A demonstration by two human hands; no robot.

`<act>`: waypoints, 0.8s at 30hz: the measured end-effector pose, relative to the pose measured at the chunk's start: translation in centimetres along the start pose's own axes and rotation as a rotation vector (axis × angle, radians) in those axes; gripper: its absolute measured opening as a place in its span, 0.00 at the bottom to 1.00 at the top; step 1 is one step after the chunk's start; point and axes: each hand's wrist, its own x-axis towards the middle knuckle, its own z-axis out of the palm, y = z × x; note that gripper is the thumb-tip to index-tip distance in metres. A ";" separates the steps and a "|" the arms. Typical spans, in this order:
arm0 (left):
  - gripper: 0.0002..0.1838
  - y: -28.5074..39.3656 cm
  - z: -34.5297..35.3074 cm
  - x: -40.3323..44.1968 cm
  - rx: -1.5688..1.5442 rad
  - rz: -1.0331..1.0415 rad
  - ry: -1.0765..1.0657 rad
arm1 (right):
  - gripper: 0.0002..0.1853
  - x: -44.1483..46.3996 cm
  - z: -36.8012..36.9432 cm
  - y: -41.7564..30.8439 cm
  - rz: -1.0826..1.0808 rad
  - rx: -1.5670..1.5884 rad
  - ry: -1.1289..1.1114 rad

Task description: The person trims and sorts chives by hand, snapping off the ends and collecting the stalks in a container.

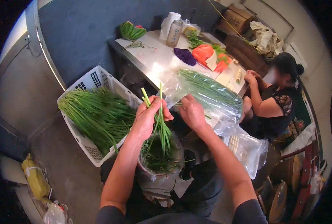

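Note:
Green stalks (162, 128) hang from my left hand (148, 115), which is closed round them with their pale ends pointing up. My right hand (191, 111) has its fingers pressed together at the edge of a clear plastic bag (218, 108) full of long green stalks; a thin green piece shows at its fingertips. Below my hands stands a bucket (180, 149) with loose green leaves and trimmings (156, 156) in it. To the left, a white plastic basket (91, 152) holds a large heap of green stalks (98, 115).
A table (151, 67) bears a watermelon piece (131, 31), a bottle (174, 33), a purple cloth (185, 56) and an orange bag (204, 55). Another person (278, 97) sits at its right end. A white tray (244, 153) is at lower right, a yellow sack (36, 177) at lower left.

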 end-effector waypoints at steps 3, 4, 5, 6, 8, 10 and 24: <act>0.12 0.2 0.0 0.0 -0.074 -0.046 -0.010 | 0.07 0.7 1.3 1.5 -0.029 -0.110 -0.136; 0.11 0.2 -0.1 0.0 -0.094 -0.058 -0.004 | 0.07 0.8 1.3 1.6 -0.031 -0.109 -0.137; 0.11 0.2 0.0 0.0 -0.095 -0.057 -0.001 | 0.06 1.0 1.3 1.8 -0.038 -0.161 -0.182; 0.11 0.2 0.0 0.0 -0.090 -0.048 0.006 | 0.06 1.1 0.9 1.4 -0.044 -0.213 -0.225; 0.12 0.1 -0.2 0.1 -0.087 -0.037 0.012 | 0.06 1.1 0.0 0.7 -0.057 -0.189 -0.198; 0.11 0.0 -0.4 0.3 -0.100 -0.012 0.045 | 0.06 0.8 -1.3 -0.3 -0.066 -0.167 -0.171; 0.13 0.4 0.6 -1.2 0.113 -0.037 -0.124 | 0.08 1.5 -7.8 -8.8 0.316 0.953 -0.138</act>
